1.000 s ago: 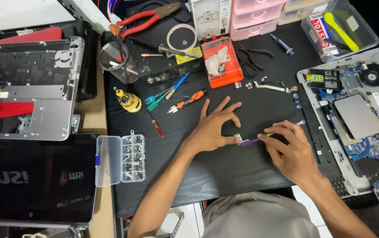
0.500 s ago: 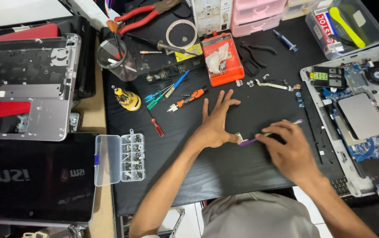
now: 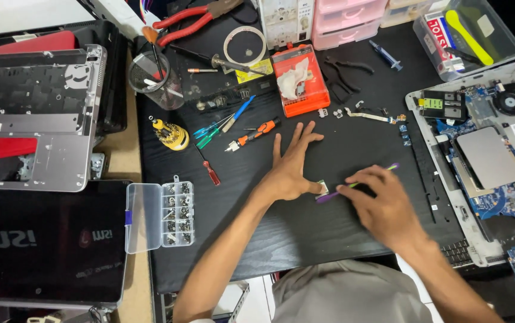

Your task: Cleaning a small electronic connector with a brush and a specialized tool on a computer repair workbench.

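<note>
Your left hand (image 3: 290,170) lies flat on the black desk (image 3: 257,239), fingers spread, thumb pinning a small pale chip-like part (image 3: 322,188); I cannot tell exactly what the part is. Your right hand (image 3: 383,206) is closed around a thin purple tool (image 3: 359,182), its tip touching the part and its far end pointing toward 2 o'clock.

At 10 o'clock from your left hand lie an orange-handled screwdriver (image 3: 254,135) and blue and green tweezers (image 3: 218,125); at 12 o'clock stands an orange bit case (image 3: 299,81). A clear screw organiser (image 3: 161,215) sits at 9 o'clock, and the opened laptop (image 3: 491,161) with its bare board lies at 3 o'clock.

The part is small and held only by a thumb, so a hard push from the tool could likely flick it across the dark desk, or the tip could slip and gouge it. Loose small brackets (image 3: 365,113) at 1 o'clock could be swept off by your right forearm.
</note>
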